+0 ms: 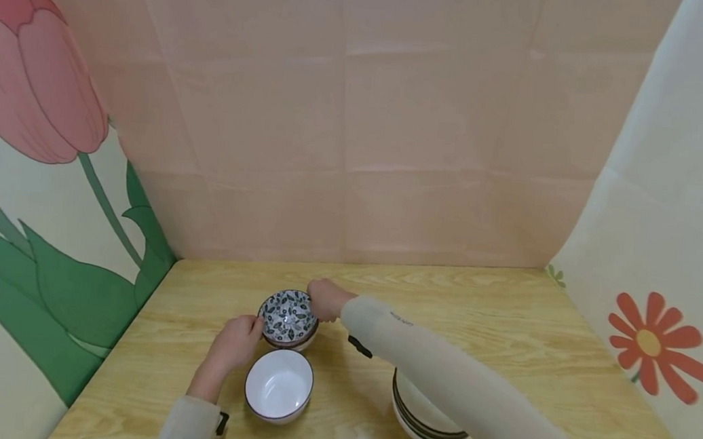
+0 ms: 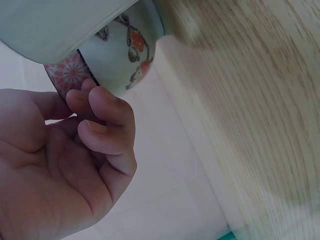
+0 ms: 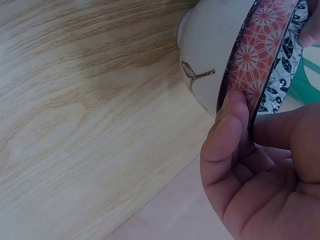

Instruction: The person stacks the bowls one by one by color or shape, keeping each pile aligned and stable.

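Note:
A bowl [image 1: 286, 315] with dark leaves inside and a red flower band outside sits in a white bowl [image 3: 207, 45] with a brown twig painted on it. My left hand [image 1: 237, 342] pinches the leaf-patterned bowl's rim at its left side. On the far right side of that rim, my right hand [image 1: 326, 299] grips with the thumb inside and curled fingers against the red band [image 3: 252, 57]. Just in front stands a plain white bowl [image 1: 279, 384] with a dark rim, beside my left wrist.
A stack of white bowls [image 1: 420, 415] with dark rims stands at the front right, partly hidden under my right forearm. The wooden table [image 1: 480, 303] meets a pink backdrop [image 1: 354, 179] at the back, with flower-printed sheets on both sides.

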`<state>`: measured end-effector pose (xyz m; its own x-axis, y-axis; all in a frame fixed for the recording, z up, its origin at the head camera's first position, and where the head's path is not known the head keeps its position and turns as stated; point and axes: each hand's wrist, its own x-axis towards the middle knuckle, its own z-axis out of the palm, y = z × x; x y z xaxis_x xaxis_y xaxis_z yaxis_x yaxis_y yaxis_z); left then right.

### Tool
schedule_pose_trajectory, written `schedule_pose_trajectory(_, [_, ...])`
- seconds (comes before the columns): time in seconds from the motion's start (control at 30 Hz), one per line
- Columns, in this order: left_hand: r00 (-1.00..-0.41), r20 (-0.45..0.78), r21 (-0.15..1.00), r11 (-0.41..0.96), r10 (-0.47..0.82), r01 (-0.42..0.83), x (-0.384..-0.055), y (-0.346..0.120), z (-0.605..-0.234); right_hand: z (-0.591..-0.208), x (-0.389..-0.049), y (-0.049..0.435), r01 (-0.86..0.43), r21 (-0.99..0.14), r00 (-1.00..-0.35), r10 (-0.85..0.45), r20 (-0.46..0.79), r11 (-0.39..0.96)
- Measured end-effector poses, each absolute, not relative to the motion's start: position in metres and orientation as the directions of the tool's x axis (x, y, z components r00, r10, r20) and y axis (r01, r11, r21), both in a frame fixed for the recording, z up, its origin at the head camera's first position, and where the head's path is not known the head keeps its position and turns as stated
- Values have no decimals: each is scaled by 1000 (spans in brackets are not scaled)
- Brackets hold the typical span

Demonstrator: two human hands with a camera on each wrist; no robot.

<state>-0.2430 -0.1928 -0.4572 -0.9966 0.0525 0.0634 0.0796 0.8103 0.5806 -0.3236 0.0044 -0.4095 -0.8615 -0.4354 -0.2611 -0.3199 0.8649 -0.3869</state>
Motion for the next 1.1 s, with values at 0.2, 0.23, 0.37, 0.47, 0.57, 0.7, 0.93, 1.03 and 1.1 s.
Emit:
schedule_pose_trajectory(0.2, [-999,22,587,809,36,42,-245,-192,-459,-411,-325,3,-302,-384,-867,-419,-270,872])
schedule_pose_trajectory(0.23, [-999,17,588,808,33,37,-245,-192,-459,-412,-325,3,-301,-382,-867,-417,-271,874])
schedule_pose_trajectory(0.37, [-1000,5,591,806,29,26,-245,-192,-460,-412,-325,3,-296,-380,-867,-413,-277,876])
schedule_pose_trajectory(0.47, [-1000,0,594,804,29,24,-245,-192,-462,-412,-324,4,-290,-380,-866,-409,-286,879])
schedule_pose_trajectory(0.57, [-999,-7,600,799,32,21,-246,-192,-463,-412,-324,4,-278,-380,-865,-402,-300,882])
schedule_pose_trajectory(0.7, [-999,-19,615,788,37,17,-247,-192,-463,-411,-324,4,-262,-382,-865,-391,-314,886])
schedule_pose_trajectory(0.93, [-999,-17,605,795,48,28,-247,-191,-460,-411,-325,4,-249,-392,-863,-386,-325,886])
schedule_pose_trajectory(1.03, [-999,-6,594,804,52,38,-246,-190,-458,-411,-325,5,-250,-393,-864,-387,-322,885])
schedule_pose_trajectory(1.1, [-998,-6,591,806,56,42,-246,-190,-458,-411,-326,5,-255,-390,-864,-389,-320,885])
